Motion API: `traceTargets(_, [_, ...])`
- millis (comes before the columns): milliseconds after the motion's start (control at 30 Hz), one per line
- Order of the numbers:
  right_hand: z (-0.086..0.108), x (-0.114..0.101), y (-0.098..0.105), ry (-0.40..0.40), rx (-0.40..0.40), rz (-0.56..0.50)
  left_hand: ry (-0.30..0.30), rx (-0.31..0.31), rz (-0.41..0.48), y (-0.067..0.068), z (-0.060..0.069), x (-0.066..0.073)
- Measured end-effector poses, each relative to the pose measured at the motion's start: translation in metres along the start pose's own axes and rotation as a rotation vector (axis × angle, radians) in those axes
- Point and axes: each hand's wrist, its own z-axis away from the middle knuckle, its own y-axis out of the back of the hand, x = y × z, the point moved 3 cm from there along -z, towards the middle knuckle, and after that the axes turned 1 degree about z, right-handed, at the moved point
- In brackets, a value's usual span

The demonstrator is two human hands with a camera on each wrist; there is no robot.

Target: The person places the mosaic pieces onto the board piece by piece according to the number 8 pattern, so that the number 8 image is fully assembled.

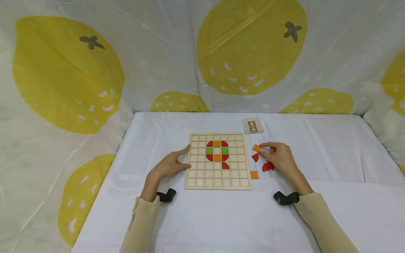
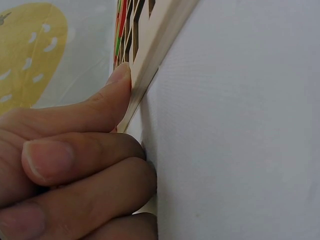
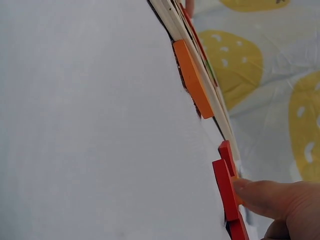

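Note:
A wooden grid board [image 1: 202, 183] lies flat; in its middle red quarter-circle tiles, orange squares [image 1: 217, 157] and green squares [image 1: 225, 150] form a ring, with one more red quarter-circle [image 1: 225, 165] below. At the board's left edge, my left hand [image 1: 167, 164] touches the rim with index finger and thumb spread apart; in the left wrist view its other fingers are curled. Right of the board, my right hand [image 1: 280, 157] pinches an orange square tile [image 1: 256, 148] between thumb and index finger. Loose red quarter-circle tiles [image 1: 255, 157] lie near and partly beneath that hand.
Another orange square tile [image 1: 254, 174] rests against the board's lower right edge. Behind the board's right corner lies a small pattern card [image 1: 252, 125] with a printed grid. A white cloth [image 1: 218, 221] covers the table, and a lemon-print curtain [image 1: 158, 63] hangs behind.

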Motion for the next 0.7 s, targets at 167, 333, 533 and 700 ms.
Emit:
traceTargets(167, [0.0,0.001,0.001,-0.017,0.006,-0.003,-0.008,0.004,-0.001,0.0,0.001,0.001])
traceTargets(333, [0.002,-0.007,0.0,-0.022,-0.012,-0.051,-0.004,0.015,-0.014,0.0,0.001,0.001])
traceTargets(533, [0.011,-0.038,-0.018,0.023,-0.088,-0.124,-0.006,0.019,-0.014,0.0,0.001,0.0])
traceTargets(700, [0.02,-0.068,-0.042,0.088,-0.165,-0.157,-0.009,0.02,-0.012,-0.001,0.0,0.0])
